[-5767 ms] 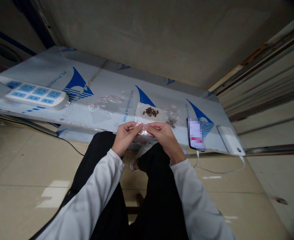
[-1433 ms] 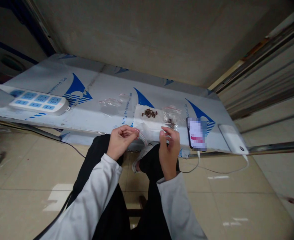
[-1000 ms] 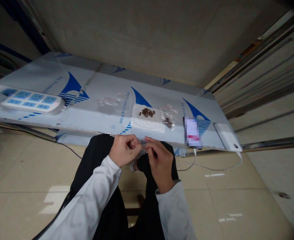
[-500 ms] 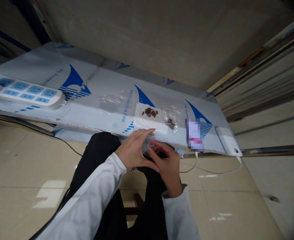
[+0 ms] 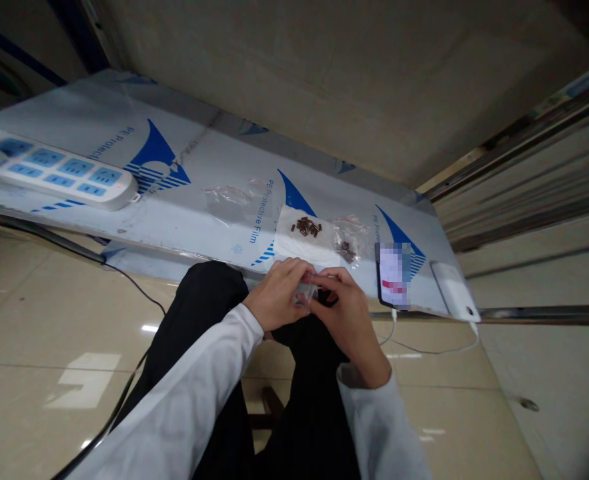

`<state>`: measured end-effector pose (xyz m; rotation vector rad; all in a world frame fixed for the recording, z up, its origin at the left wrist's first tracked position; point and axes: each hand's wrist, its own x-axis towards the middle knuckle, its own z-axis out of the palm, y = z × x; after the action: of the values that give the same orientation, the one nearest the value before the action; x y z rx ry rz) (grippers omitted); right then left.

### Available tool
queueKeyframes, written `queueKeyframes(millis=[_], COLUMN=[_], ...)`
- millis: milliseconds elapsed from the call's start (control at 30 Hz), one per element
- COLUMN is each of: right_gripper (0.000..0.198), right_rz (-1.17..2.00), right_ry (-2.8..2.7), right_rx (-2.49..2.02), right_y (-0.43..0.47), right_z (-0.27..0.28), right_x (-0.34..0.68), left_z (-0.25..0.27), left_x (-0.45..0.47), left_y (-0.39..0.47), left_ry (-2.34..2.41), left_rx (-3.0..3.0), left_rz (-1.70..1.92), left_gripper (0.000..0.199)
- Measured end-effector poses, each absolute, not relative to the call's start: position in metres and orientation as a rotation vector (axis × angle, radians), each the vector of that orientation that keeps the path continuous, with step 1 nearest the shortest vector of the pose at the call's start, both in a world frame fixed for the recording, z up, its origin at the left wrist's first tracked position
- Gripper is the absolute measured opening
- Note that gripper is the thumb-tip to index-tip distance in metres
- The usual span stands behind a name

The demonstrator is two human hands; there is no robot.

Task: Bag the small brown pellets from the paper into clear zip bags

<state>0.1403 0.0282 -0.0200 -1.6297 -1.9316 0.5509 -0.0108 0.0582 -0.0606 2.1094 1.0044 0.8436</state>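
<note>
Film-covered table (image 5: 184,220). Power strip (image 5: 69,176), ten o'clock from hands. White paper (image 5: 301,249), twelve o'clock. Left hand (image 5: 279,293), right hand (image 5: 345,312): part-curled, gripping clear bag (image 5: 305,292) between them at table's six o'clock edge. Brown pieces (image 5: 308,227), heaped on paper.

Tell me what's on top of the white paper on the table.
A loose pile of small brown rods lies on the white paper. The left hand blocks part of its near edge, and the paper beneath the pile is hidden.
</note>
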Motion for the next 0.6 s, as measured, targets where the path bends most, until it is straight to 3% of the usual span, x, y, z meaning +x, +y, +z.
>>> queueKeyframes(millis=[100, 333, 467, 600], right_gripper=[0.023, 0.012, 0.019, 0.035], right_rz=[0.476, 0.498, 0.297, 0.216], right_ry=[-2.036, -1.944, -1.732, -1.951], right_rx=[-1.651, -1.537, -1.630, -1.997], right_y=[0.031, 0.033, 0.092, 0.164], right_z=[-0.012, -0.006, -0.026, -0.054], right_x=[0.139, 0.143, 0.163, 0.169], left_z=[-0.057, -0.063, -0.070, -0.072], left_x=[-0.005, 0.002, -0.002, -0.007], left_y=[0.054, 0.057, 0.067, 0.072], left_ry=[0.989, 1.089, 1.171, 1.218], left_rx=[2.116, 2.005, 1.837, 1.748], left_rz=[0.802, 0.939, 1.141, 1.203], left_gripper=[0.044, 0.023, 0.027, 0.025])
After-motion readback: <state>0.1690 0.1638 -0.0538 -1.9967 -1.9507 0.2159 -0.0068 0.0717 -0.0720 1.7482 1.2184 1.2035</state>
